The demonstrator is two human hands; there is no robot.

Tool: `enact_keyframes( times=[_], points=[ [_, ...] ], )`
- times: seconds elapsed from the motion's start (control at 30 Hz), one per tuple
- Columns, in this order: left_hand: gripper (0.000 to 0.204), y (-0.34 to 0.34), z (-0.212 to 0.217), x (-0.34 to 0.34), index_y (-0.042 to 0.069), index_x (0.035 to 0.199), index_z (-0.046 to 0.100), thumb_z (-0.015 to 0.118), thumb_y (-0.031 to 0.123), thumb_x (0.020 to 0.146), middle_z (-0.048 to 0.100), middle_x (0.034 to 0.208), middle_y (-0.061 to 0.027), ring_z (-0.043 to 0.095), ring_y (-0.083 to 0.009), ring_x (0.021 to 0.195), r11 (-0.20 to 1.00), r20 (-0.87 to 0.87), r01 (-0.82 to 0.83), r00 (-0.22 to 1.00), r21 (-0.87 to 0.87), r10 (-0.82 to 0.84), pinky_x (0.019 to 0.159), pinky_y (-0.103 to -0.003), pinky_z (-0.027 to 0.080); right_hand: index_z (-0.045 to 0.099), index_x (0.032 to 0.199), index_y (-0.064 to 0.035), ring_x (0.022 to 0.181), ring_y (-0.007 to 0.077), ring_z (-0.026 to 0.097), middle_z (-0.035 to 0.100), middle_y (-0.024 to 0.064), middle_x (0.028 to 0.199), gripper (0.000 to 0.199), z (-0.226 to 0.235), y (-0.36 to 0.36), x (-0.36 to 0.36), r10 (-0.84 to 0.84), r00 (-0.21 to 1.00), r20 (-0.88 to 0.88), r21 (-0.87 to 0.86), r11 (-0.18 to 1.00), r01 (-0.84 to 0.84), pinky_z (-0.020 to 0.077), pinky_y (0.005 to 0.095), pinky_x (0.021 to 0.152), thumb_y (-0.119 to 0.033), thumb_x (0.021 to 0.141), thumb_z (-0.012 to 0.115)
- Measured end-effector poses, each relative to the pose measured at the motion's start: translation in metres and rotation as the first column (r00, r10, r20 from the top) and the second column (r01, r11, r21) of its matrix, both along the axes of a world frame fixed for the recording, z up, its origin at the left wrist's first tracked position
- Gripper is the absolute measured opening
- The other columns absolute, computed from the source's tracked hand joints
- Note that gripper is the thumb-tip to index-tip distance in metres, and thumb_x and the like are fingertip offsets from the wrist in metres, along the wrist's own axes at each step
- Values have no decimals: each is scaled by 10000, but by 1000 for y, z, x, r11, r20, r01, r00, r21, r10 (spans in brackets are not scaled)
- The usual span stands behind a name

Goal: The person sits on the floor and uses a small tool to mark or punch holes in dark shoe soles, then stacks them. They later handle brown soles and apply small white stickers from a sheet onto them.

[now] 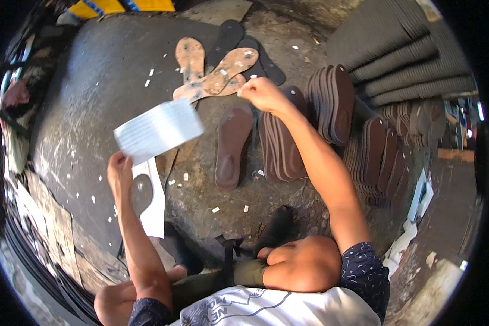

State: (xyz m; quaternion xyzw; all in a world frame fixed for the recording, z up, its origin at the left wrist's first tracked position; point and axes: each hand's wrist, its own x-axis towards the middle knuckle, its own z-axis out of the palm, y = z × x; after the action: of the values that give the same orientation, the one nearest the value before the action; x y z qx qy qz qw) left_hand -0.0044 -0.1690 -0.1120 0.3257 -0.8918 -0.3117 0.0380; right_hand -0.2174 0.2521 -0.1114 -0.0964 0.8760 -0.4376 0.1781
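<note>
My left hand (119, 167) is closed on the lower left corner of a white sheet of small labels (160, 130), held up and slightly blurred. My right hand (263, 95) is pinched, with a small white label (240, 93) showing at the fingertips. It is beside the tan insole templates (231, 68), which lie crossed over one another. Below them a single brown insole (234, 146) lies flat on the ground. Stacked brown insoles (281, 144) lean under my right forearm, and another stack (331, 103) stands to their right.
Dark insoles (225, 41) lie behind the tan ones. More stacked insoles (377, 157) are at the right, below folded ribbed grey sheets (402, 49). A white paper (156, 201) with a grey insole shape lies near my left forearm. Small white bits (215, 209) dot the floor.
</note>
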Motion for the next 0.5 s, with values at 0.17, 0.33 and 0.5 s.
enact_keyframes(
  times=[0.17,0.33,0.5],
  points=[
    [748,73,4,-25,24,1476,489,871,82,836,514,1510,-255,457,-413,1450,932,-356,253,872,-258,-335,1195,-497,383,759,884,42,941,450,740,744,262,896,249,-57,-12,3,266,933,-243,546,832,-95,584,519,841,-198,923,709],
    [891,231,-32,6,137,1574,423,883,205,814,288,1655,-319,348,-506,1503,778,-169,609,792,155,-587,1242,-537,303,268,1514,136,1005,483,731,727,352,1035,796,-47,-22,1,218,966,-140,441,887,-136,597,518,872,-37,881,718],
    [856,257,-67,17,175,1577,447,848,168,820,275,1652,-355,375,-513,1489,776,-103,627,769,-63,-630,1159,-574,390,601,1252,-9,979,461,720,726,253,1051,388,-60,5,8,60,884,-463,164,986,19,571,547,830,0,869,666]
  ],
)
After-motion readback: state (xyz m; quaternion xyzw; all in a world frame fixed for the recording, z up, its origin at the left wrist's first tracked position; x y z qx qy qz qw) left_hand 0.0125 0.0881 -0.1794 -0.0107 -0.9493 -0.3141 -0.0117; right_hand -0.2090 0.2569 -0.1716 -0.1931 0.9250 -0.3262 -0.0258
